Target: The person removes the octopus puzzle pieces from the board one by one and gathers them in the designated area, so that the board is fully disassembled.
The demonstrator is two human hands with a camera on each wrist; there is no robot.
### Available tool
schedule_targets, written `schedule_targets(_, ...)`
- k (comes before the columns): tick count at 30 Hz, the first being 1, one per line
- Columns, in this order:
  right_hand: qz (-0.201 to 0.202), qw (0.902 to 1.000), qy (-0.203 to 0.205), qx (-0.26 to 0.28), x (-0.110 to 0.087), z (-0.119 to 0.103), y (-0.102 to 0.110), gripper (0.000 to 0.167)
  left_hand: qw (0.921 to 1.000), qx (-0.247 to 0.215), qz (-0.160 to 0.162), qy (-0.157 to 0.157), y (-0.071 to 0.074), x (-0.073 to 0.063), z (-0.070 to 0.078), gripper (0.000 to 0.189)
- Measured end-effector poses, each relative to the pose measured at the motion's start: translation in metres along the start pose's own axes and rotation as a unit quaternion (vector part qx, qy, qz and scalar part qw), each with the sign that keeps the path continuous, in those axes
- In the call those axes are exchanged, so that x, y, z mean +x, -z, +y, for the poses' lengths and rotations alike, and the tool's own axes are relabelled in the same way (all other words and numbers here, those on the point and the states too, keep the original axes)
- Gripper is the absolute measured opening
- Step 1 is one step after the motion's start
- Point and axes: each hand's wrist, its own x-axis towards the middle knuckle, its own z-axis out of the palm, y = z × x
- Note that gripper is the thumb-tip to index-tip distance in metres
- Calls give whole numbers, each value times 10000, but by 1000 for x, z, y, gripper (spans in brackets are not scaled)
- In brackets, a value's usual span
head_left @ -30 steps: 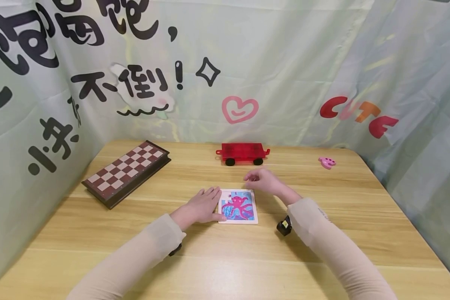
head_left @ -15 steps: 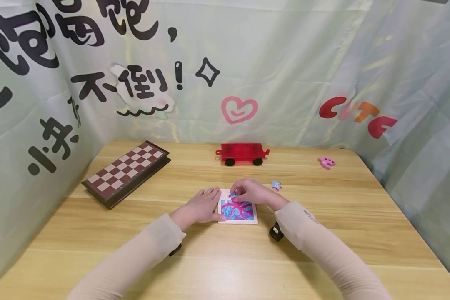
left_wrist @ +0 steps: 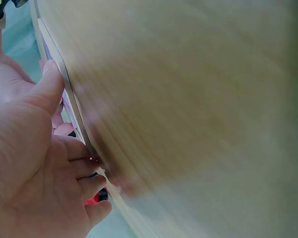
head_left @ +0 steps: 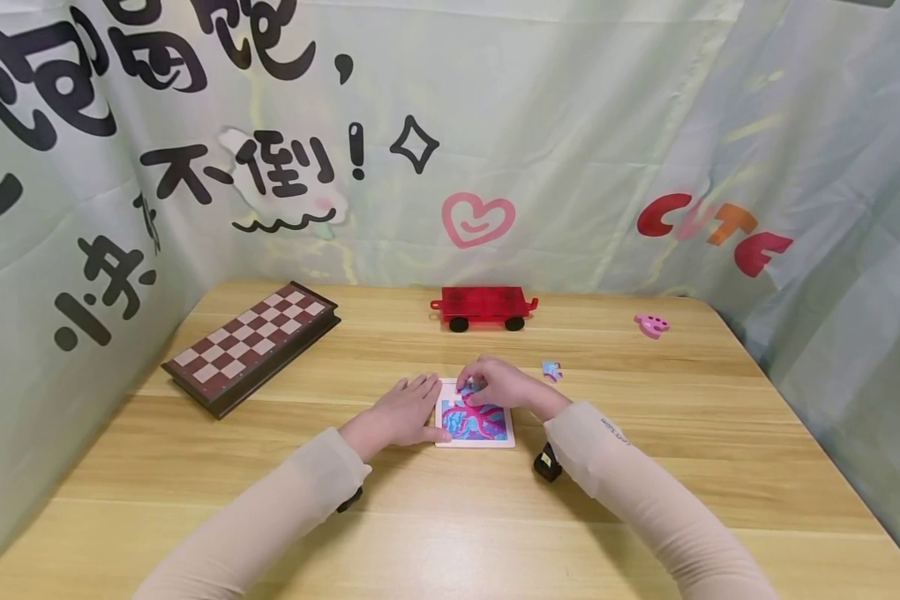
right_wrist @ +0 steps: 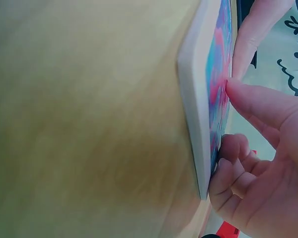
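In the head view, a small jigsaw puzzle (head_left: 476, 444) with a pale frame and a pink octopus on blue lies flat on the table. My left hand (head_left: 403, 413) steadies its left side, fingers stretched along the edge and thumb on the lower left corner. My right hand (head_left: 501, 387) pinches a small blue puzzle piece (head_left: 465, 388) at the upper left of the picture; the fingers mostly hide it. In the right wrist view, the thumb (right_wrist: 256, 96) touches the picture and the other fingers curl at the board's far edge. A loose puzzle piece (head_left: 552, 371) lies beyond the right wrist.
A folded chessboard box (head_left: 251, 346) sits at the back left. Behind the puzzle stands a red toy wagon (head_left: 484, 307) with black wheels. A pink toy piece (head_left: 652, 325) lies at the back right, and a printed curtain (head_left: 555, 150) encloses the table.
My right hand has come from beyond the puzzle's top right corner down and left onto the picture with a piece, uncovering the loose piece. The left hand has stayed put.
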Motion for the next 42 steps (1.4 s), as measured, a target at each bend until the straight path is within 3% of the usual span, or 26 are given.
schedule_targets(7,170,9995,178,178,1,4,-1,18,10000,22,-5,10,-1,0,0,88)
schedule_targets(16,409,9926,-493,1029,-1,13,2,11,10000,30,-15,30,-1,0,0,87)
schedule_targets(29,393,9921,-464,1097,-2,13,3,10,10000,24,3,6,-2,1,-1,88)
schedule_targets(42,456,9789,-661,1877,-10,19,10,9,9999,-169,-26,-1,-1,1,-2,88)
